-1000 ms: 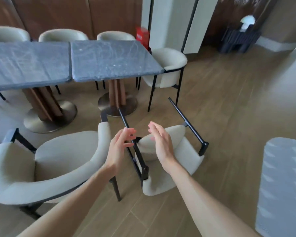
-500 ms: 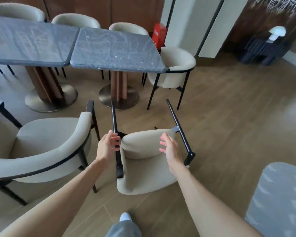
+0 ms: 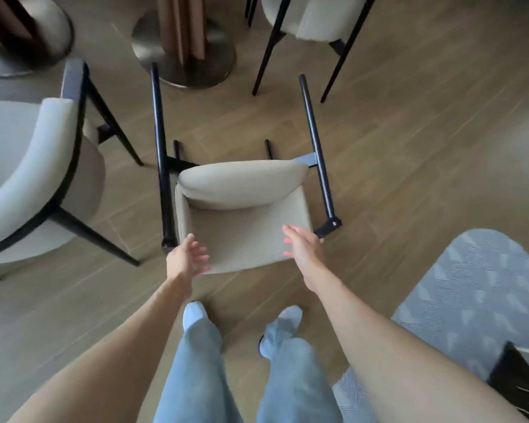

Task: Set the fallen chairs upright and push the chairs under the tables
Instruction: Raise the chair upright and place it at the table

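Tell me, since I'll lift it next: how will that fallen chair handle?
The fallen chair probably lifts as one stiff piece, given its dark rigid legs. Its padded shell may weigh the near end. Both hands, left hand and right hand, look needed.

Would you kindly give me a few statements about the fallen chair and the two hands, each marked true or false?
1. The fallen chair lies on the wooden floor with its black legs pointing away from the person. True.
2. The left hand has a firm grip on a black chair leg. False: its fingers are relaxed and open near the chair's edge, holding nothing.
3. The right hand is open beside the chair's right edge. True.
4. The fallen chair rests on the patterned rug. False: the rug lies to the right, apart from the chair.
5. An upright chair stands to the left of the fallen one. True.
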Demonstrator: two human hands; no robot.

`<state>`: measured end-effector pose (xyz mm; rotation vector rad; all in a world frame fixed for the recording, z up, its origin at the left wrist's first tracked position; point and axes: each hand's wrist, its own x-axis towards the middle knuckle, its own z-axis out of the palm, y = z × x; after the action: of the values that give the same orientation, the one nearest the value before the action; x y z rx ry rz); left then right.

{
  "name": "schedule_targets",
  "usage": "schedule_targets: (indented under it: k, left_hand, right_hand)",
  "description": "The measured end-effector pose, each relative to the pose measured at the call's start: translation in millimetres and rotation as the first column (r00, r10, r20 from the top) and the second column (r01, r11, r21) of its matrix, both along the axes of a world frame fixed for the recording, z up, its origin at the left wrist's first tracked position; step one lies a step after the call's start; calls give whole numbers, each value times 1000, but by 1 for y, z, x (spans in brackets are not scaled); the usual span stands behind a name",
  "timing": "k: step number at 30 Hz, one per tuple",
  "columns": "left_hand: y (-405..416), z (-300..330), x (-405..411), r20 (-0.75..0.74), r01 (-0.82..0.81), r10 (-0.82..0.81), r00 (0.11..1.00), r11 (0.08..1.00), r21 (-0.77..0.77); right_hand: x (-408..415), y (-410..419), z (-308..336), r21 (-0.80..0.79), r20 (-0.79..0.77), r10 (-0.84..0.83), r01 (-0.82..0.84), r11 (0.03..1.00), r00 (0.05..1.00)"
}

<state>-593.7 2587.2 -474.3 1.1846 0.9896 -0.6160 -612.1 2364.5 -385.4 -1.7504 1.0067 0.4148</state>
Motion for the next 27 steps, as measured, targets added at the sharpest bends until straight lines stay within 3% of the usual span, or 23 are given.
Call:
schedule_targets:
  k: [5, 10, 13, 20, 23, 27]
  left_hand:
    - [-43, -76, -4, -193, -268, 251, 948, 961, -64]
    - [-125, -193, 18, -257, -486, 445, 858, 865, -125]
    - [-164, -282, 14, -267, -485, 439, 858, 863, -139]
    - [-180, -458, -48, -344, -442, 424, 838, 897, 29]
    - [-162, -514, -65, -347, -483, 478, 807, 872, 78]
    - [-150, -567, -71, -309, -423, 421, 853, 904, 63]
  right_hand:
    - [16, -15, -121, 84, -165, 57, -43, 996, 985]
    - [49, -16, -276, 236, -259, 51, 12, 972, 965]
    - [46, -30, -364, 281, -310, 1, 91, 955, 951]
    - [-27, -108, -547, 363, -508, -53, 270, 892, 860]
    - [-44, -128, -608, 310, -504, -170, 361, 879, 847]
    - [-40, -134, -671, 327, -416, -300, 449, 832, 858]
